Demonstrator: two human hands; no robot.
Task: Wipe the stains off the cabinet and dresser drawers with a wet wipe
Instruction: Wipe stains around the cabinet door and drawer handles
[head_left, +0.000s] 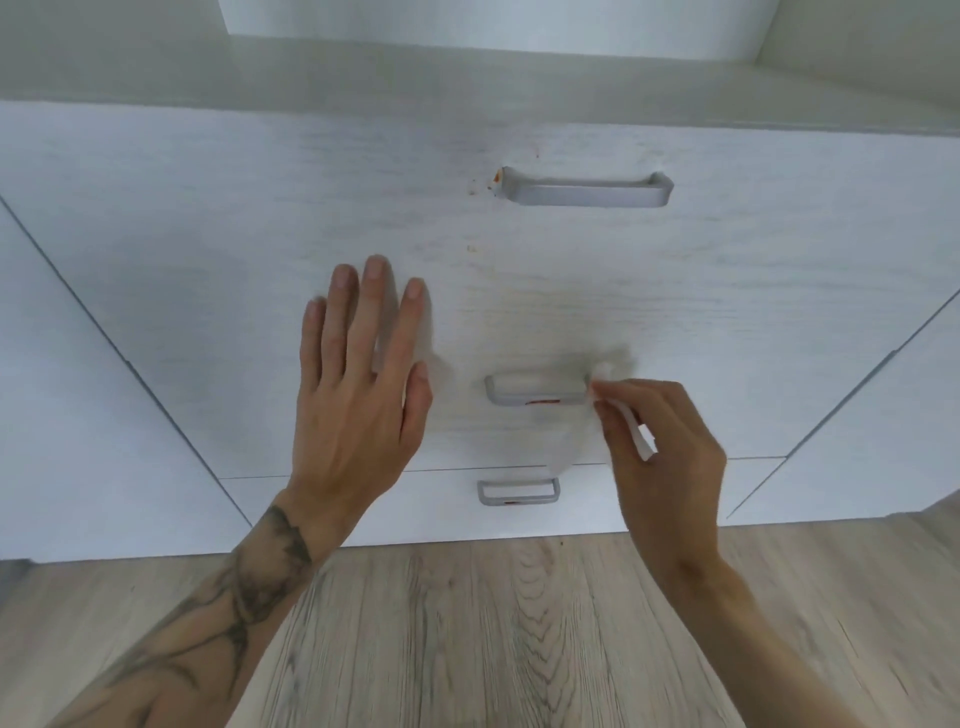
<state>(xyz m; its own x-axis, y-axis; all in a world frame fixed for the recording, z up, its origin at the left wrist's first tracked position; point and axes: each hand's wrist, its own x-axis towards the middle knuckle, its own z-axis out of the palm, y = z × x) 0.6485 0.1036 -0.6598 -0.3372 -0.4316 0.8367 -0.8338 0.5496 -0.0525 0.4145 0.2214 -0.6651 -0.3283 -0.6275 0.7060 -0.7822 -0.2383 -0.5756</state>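
Wipe (618, 410) in right grip (662, 441), at handle (535, 391).

A wood-grain floor (519, 623) in pale brown and grey fills the bottom of the frame, its planks running from the lower edge up toward the furniture. At the top centre, a plain pale wall (493, 21) shows as a light blue-white band. A small dark speck lies on the floor near its upper edge, right of centre.
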